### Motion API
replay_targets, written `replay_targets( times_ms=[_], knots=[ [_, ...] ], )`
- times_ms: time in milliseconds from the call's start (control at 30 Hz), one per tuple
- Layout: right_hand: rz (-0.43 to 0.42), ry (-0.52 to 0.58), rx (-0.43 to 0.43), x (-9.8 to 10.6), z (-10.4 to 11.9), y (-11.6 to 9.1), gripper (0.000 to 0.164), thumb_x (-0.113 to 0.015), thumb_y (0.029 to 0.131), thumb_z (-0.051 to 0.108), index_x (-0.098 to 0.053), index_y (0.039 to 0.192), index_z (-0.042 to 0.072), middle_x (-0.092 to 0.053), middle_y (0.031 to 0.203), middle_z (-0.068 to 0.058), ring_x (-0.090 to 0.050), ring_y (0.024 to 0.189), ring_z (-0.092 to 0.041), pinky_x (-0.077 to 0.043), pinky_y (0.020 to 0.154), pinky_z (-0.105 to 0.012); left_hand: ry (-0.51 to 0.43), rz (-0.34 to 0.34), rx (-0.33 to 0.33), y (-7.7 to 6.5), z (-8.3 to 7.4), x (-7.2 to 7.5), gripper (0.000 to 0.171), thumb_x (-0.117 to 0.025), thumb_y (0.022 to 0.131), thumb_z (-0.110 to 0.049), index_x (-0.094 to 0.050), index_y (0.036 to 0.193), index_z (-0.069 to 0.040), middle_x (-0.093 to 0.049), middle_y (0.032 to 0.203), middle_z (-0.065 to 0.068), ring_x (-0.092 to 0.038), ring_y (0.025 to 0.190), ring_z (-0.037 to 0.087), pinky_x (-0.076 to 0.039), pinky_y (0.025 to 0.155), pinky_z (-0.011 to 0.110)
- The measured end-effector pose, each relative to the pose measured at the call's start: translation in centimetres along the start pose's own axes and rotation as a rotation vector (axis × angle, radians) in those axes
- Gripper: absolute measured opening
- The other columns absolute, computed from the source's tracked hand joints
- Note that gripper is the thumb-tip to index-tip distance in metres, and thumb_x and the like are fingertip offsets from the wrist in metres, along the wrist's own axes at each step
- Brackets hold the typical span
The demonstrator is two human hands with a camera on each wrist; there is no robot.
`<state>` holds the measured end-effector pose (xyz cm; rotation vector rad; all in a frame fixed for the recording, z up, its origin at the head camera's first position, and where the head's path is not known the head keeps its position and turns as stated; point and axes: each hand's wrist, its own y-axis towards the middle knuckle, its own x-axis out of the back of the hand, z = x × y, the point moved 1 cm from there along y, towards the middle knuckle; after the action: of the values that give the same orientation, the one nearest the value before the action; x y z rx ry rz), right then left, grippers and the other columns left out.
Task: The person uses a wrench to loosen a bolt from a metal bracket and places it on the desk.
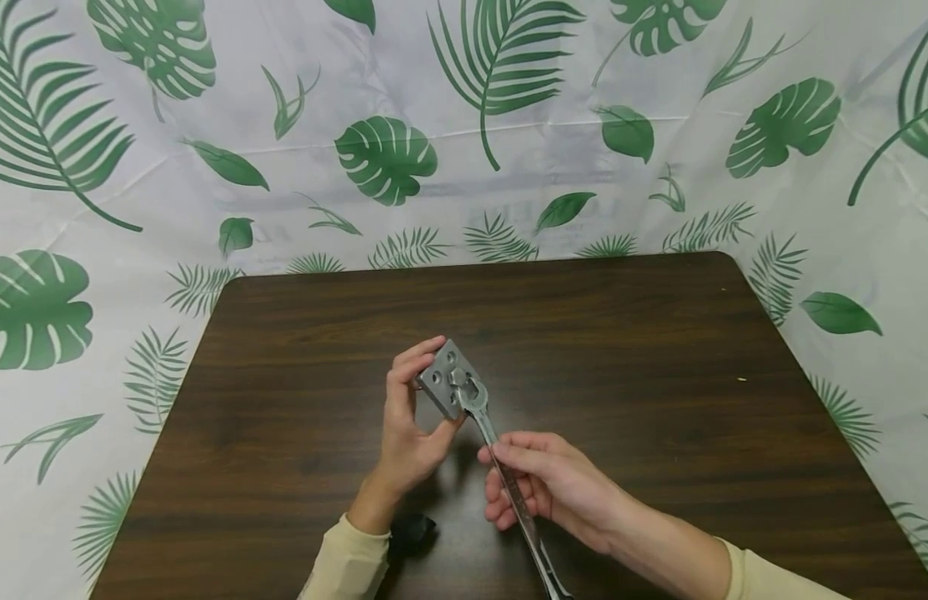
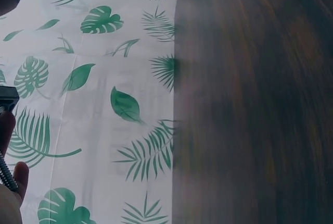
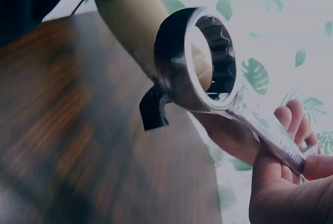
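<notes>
L hand [image 1: 409,433] grips drilled metal block [image 1: 443,367]; R hand [image 1: 564,482] pinches combo wrench [image 1: 519,502], long axis diag.: ring end twd person, other end pointing up-left at bolt [image 1: 458,377].

We hold our left hand [image 1: 408,437] upright — thumb and fingers gripping; our right hand [image 1: 559,477] angles inward — thumb and forefinger pinching

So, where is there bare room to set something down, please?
Bare table lies beyond the plate to the far edge, from left edge to left grip, and from right grip to right edge, save a yellow speck. The near middle is crowded: both grips, the wrench, a black object.
</notes>
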<state>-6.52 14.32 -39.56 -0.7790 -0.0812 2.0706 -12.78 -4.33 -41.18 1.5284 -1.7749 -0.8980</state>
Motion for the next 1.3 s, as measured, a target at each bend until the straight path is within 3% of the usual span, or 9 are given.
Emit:
replay_targets(
  times_ms=[367, 667, 1000, 1300],
  knots=[
    [0.093, 0.174, 0.013, -1.0, -0.1, 0.3, 0.023, -0.050, 0.103, 0.021, -0.054, 0.114, 0.002, -0.070, 0.087, -0.007, -0.072, 0.081, -0.020, -0.057, 0.070, -0.031, 0.042, -0.004, -0.026, -0.1, 0.2, -0.3, 0.060, -0.069, 0.066, 0.021, -0.037, 0.118, 0.022, -0.045, 0.127, 0.039, -0.049, 0.120, 0.042, -0.039, 0.102, 0.034],
    [0.111, 0.223, 0.024, -1.7, 0.1, 0.7, 0.024, -0.050, 0.103, 0.023, -0.051, 0.116, 0.002, -0.070, 0.092, -0.008, -0.071, 0.084, -0.019, -0.057, 0.072, -0.032, 0.049, 0.000, -0.037, -0.4, 0.4, -0.4, 0.058, -0.068, 0.068, 0.018, -0.037, 0.118, 0.021, -0.045, 0.127, 0.039, -0.049, 0.120, 0.042, -0.040, 0.103, 0.035],
    [0.127, 0.176, 0.036, -1.0, 0.0, 1.4, 0.023, -0.051, 0.103, 0.023, -0.053, 0.113, 0.003, -0.069, 0.089, -0.009, -0.072, 0.082, -0.021, -0.058, 0.072, -0.035, 0.057, 0.000, -0.016, -0.2, 0.0, -0.5, 0.057, -0.067, 0.068, 0.019, -0.037, 0.116, 0.022, -0.045, 0.127, 0.038, -0.049, 0.119, 0.042, -0.039, 0.103, 0.035],
    [0.128, 0.000, -0.001, 0.9, 0.4, 2.0, 0.023, -0.050, 0.103, 0.024, -0.056, 0.110, 0.003, -0.068, 0.084, -0.008, -0.070, 0.073, -0.020, -0.058, 0.068, -0.037, 0.027, 0.011, -0.005, 0.1, -0.3, -0.4, 0.060, -0.068, 0.064, 0.023, -0.036, 0.116, 0.023, -0.045, 0.126, 0.040, -0.049, 0.119, 0.042, -0.039, 0.102, 0.034]
  ],
)
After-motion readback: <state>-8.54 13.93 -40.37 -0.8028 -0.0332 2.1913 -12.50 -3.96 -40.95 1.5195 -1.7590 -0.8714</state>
